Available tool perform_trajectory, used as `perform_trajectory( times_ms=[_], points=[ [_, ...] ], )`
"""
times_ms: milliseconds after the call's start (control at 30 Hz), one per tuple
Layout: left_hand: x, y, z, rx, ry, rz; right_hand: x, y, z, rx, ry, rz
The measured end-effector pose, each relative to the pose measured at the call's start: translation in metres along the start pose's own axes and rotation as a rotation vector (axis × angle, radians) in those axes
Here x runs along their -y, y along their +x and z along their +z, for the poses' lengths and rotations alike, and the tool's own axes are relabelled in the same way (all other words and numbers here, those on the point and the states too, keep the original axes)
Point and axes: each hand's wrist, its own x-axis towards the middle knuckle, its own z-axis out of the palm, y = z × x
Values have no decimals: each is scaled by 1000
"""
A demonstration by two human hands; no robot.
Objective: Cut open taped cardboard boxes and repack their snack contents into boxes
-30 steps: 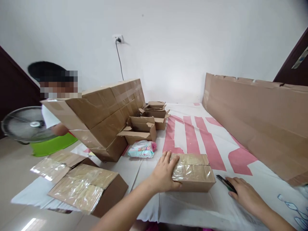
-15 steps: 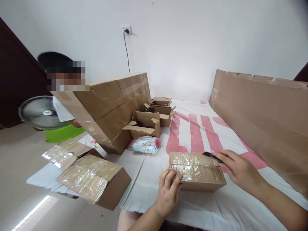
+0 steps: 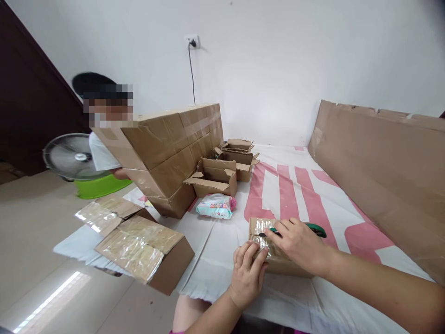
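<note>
Two hands: left hand [image 3: 247, 274] clasps the box [image 3: 257, 227] corner — right hand [image 3: 299, 246] grips a cutter [image 3: 315, 228] on top.
Risk: blade slipping into the nearby left hand.

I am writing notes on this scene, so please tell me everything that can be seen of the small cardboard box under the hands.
The small cardboard box is brown, low and rectangular, and its top is covered with wrinkled glossy clear tape. It is closed and lies flat on the white and pink sheet. The left hand holds its near left corner, fingers on top. The right hand lies across the top, holding a green-handled tool against it.
</note>
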Motion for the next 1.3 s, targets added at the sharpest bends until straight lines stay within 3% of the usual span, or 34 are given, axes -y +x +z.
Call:
perform_trajectory(
  times_ms=[233, 367, 533, 700, 800, 900, 1000, 1100, 1200, 1300],
  points=[
    [0, 0, 0, -3, 11, 8, 1, -7, 5, -16, -20, -28],
    [1, 0, -3, 42, 47, 2, -7, -20, 4, 63, -58, -70],
    [-1, 0, -5, 63, 36, -14, -36, -76, -4, 123, -112, 1],
    [0, 1, -8, 114, -37, -57, -60, -139, -10, 189, -22, 292],
    [5, 4, -12, 88, -121, -148, -60, -168, 7, 262, 176, 562],
    [11, 8, -14, 94, -234, -339, -43, -186, 40, 319, 410, 806],
    [14, 9, -16, 159, -398, -441, -16, -194, 74, 391, 587, 887],
    [16, 6, -18, 114, -527, -410, 2, -194, 95, 436, 643, 872],
    [16, 2, -20, 32, -582, -364, 0, -187, 96, 364, 675, 843],
    [14, -2, -20, -28, -611, -371, -12, -170, 74, 58, 636, 878]
  ],
)
